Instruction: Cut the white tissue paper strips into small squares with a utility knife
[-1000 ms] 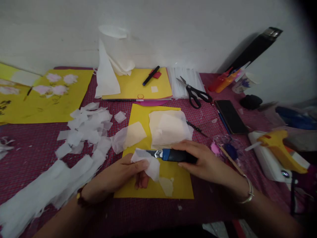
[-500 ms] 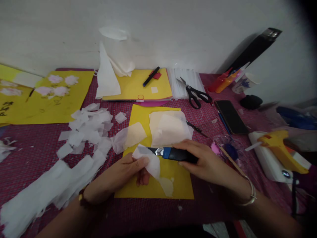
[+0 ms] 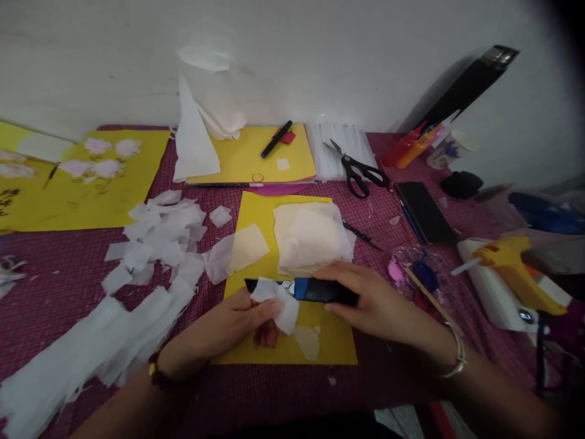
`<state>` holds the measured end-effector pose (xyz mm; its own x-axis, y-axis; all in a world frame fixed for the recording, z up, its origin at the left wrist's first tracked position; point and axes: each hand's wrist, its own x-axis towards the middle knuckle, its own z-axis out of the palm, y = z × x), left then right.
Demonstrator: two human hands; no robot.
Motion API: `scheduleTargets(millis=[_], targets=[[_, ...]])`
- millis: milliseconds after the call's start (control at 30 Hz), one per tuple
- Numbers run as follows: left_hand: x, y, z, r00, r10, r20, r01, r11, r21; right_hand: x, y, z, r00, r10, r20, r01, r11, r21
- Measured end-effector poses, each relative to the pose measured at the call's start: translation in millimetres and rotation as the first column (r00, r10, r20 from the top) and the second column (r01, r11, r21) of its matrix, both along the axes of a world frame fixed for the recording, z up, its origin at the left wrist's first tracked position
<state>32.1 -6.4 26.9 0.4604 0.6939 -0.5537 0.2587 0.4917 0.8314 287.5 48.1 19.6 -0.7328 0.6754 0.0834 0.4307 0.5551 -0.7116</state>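
Observation:
Between the thumb and fingers of my left hand (image 3: 256,314) is a small piece of white tissue paper (image 3: 287,312). My right hand (image 3: 361,292) grips the black and blue handle of a utility knife (image 3: 320,289). The knife lies level, pointing left, its dark blade passing behind the tissue with the tip showing past the paper's upper left edge. Both hands are over a yellow sheet (image 3: 336,341). On that sheet lie a stack of pale tissue squares (image 3: 315,238), a loose tissue piece (image 3: 249,247) and a pale torn patch (image 3: 307,341).
Cut tissue squares (image 3: 167,228) and longer strips (image 3: 86,341) cover the left side. Scissors (image 3: 356,171), a phone (image 3: 425,210), a paint palette (image 3: 415,271) and a yellow glue gun (image 3: 525,268) lie to the right. A yellow sheet with paper flowers (image 3: 123,201) is far left.
The knife has slid left, so its blade now reaches across behind the tissue and its tip shows beyond. The tissue has shifted slightly right in my left hand.

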Motion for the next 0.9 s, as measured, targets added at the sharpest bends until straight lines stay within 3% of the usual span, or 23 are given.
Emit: scheduleTargets(millis=[133,267,333,433,500,633,767,900], targets=[[-8.8,-1.8,-4.1,0.995,-0.104,-0.001,0.104,0.995,0.005,7.5,8.0,-0.2,0.999,0.045,0.012,-0.044,0.997,-0.061],[-17.9,-4.3,-4.8,0.980,-0.173,0.099,0.175,0.985,-0.007,20.9,23.4,3.6,0.994,0.096,0.048,-0.089,0.986,-0.140],[-19.3,-4.9,-4.0,0.983,-0.146,0.110,0.151,0.988,-0.035,27.1,29.9,5.5,0.997,0.061,0.054,-0.053,0.989,-0.137],[-17.8,-4.6,-3.5,0.993,-0.105,0.058,0.107,0.994,-0.021,35.0,37.0,6.5,0.995,-0.087,0.051,0.092,0.991,-0.101],[-16.0,-4.9,-5.4,0.997,-0.038,0.060,0.038,0.999,-0.012,40.0,41.4,5.3,0.968,-0.246,0.048,0.248,0.968,-0.036],[-17.5,-8.2,-17.0,0.972,0.225,0.068,-0.220,0.973,-0.075,50.2,52.4,-0.4,0.837,-0.543,0.065,0.525,0.831,0.183],[-20.0,-8.8,-28.1,0.904,0.423,0.062,-0.425,0.905,0.016,56.8,61.4,-9.6,0.794,-0.586,0.164,0.523,0.794,0.309],[-9.6,-4.0,-25.0,0.805,0.543,0.238,-0.554,0.832,-0.025,57.3,65.3,-21.7,0.774,-0.591,0.226,0.485,0.783,0.389]])
